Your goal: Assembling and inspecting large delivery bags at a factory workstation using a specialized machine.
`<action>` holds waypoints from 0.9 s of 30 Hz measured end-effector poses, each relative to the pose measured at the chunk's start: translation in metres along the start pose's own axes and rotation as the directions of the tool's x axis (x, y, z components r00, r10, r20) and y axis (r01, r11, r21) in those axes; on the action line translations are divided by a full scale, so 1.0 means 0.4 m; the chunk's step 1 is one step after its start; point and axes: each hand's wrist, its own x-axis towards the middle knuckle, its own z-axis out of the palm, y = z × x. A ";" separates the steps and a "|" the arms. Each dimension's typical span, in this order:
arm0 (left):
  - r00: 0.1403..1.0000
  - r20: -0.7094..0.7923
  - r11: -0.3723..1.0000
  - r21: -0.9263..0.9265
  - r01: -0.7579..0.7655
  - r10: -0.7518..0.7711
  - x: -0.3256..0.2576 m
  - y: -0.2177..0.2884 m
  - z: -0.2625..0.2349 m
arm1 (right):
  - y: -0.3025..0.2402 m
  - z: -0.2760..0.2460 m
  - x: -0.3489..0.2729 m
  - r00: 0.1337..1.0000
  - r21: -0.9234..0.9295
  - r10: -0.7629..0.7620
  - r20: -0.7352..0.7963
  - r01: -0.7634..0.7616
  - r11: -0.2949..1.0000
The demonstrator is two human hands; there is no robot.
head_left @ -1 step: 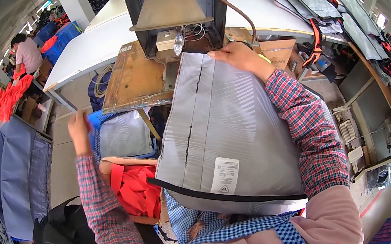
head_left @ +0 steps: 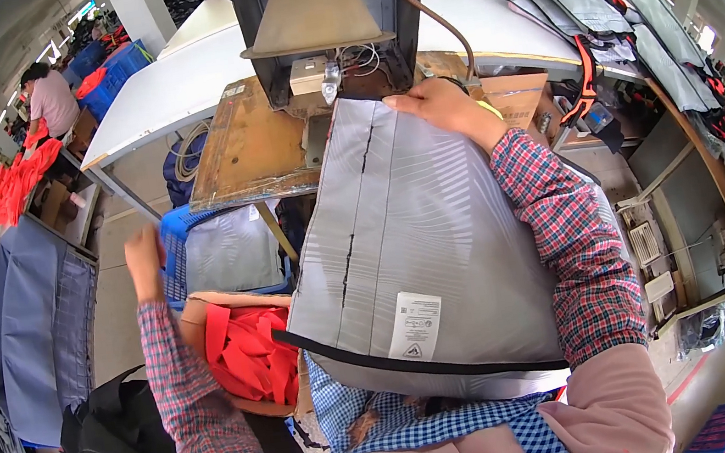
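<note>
Both arms outstretched: right hand (head_left: 443, 108) grips grey panel (head_left: 420, 237), left hand (head_left: 144, 257) empty

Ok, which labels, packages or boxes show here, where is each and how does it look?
White rectangular label: sewn low on the grey fabric panel, dark print.
Cardboard box: left of the panel, brown, holding red straps.
Blue crate: behind the box, holding grey fabric.
</note>
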 end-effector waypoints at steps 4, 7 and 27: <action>0.906 0.277 0.681 0.732 0.016 -0.319 -0.181 -0.143 -0.073 | 0.005 0.018 0.005 0.999 -0.043 -0.026 -0.038 0.024 0.999; 0.929 0.284 0.814 0.465 -0.349 0.237 -0.309 0.062 -0.029 | 0.014 0.030 -0.008 0.998 -0.042 -0.040 -0.042 0.038 0.998; -0.154 -0.100 -0.184 -0.517 -0.836 0.983 -0.726 0.987 0.252 | -0.042 -0.268 -0.800 0.979 -0.175 -0.192 0.065 0.201 0.964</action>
